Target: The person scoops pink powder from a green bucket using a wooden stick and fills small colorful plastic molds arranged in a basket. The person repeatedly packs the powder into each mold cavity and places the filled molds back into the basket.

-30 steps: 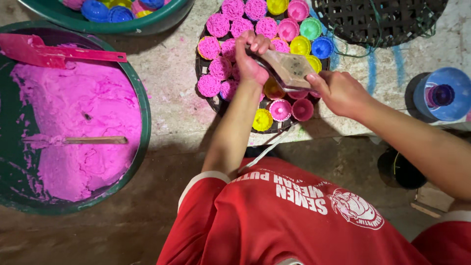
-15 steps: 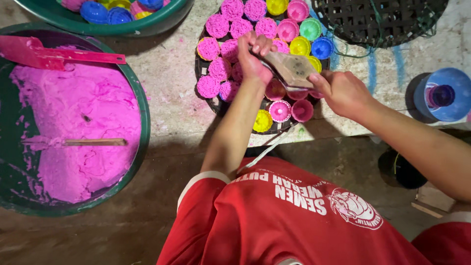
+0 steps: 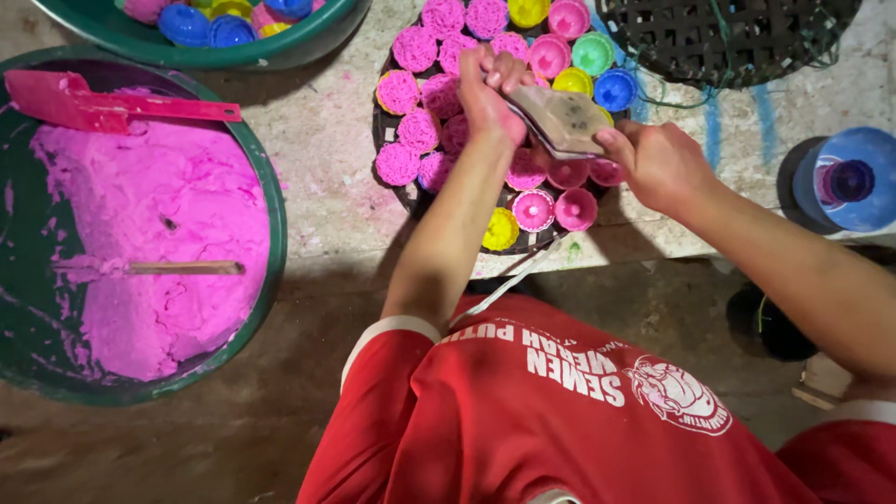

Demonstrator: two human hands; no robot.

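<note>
My left hand (image 3: 487, 91) reaches over a round dark tray (image 3: 385, 142) packed with small coloured cups. Its fingers are curled on a small cup that the hand mostly hides. My right hand (image 3: 661, 164) grips a flat brownish scraper (image 3: 564, 119), which lies tilted against my left hand's fingers. Cups on the tray's left (image 3: 399, 91) are heaped with pink powder. Those on the right, such as a blue cup (image 3: 614, 90) and a green cup (image 3: 594, 52), look only partly filled.
A big green basin (image 3: 266, 177) of pink powder sits at left, with a pink scoop (image 3: 103, 105) and a wooden stick (image 3: 182, 268) in it. Another green basin (image 3: 233, 51) of cups is at the top. A woven black basket (image 3: 728, 37) and a blue bottle (image 3: 854, 182) are at right.
Both hands stay over the same spot on the tray. The scraper has shifted slightly up and to the right against my left hand.
</note>
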